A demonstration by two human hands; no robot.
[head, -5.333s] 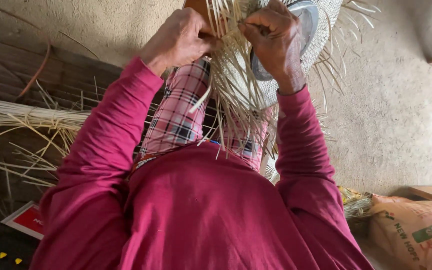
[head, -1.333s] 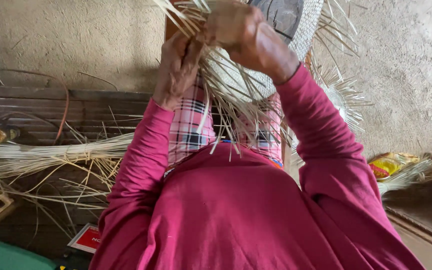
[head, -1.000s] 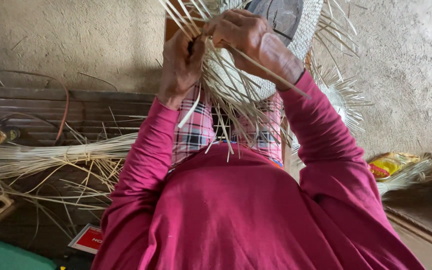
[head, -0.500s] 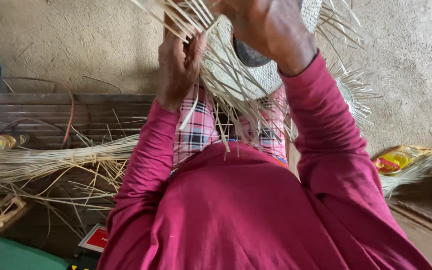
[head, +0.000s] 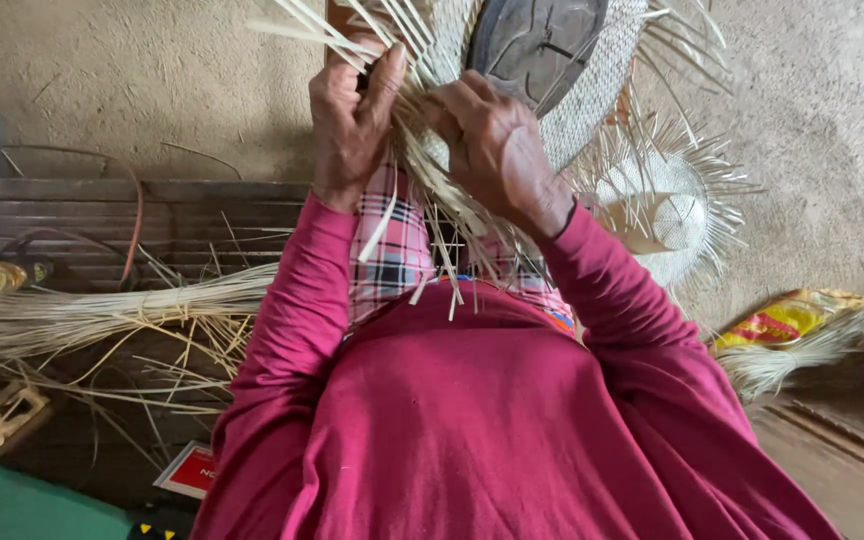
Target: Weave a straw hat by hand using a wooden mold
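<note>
Weaving in hand: both hands work the loose straw strips (head: 432, 190) at the edge of an unfinished woven hat (head: 592, 95), held up in front of the chest over a checked cloth (head: 392, 260). Left hand (head: 350, 125): fingers closed around a bunch of strips, thumb pressed across them. Right hand (head: 497, 150): fingers curled narrow, pinching strips close beside the left; the fingertips themselves are hidden in the straw. A dark round form (head: 537, 40) sits inside the hat crown. Strip ends hang free toward the red shirt (head: 512, 430).

Surroundings: a bundle of raw straw (head: 102, 320) lies on the wooden bench (head: 152, 215) to the left; a second part-woven hat (head: 657, 215) rests on the floor to the right, near a yellow bag (head: 782, 320).

Risk, as judged: the strips look thin and dry, so a sharp bend at the pinch could crack one. If either grip slackens, the last crossings may loosen and the edge spring apart. The free ends cross each other, so a wrong strip could be picked up.
</note>
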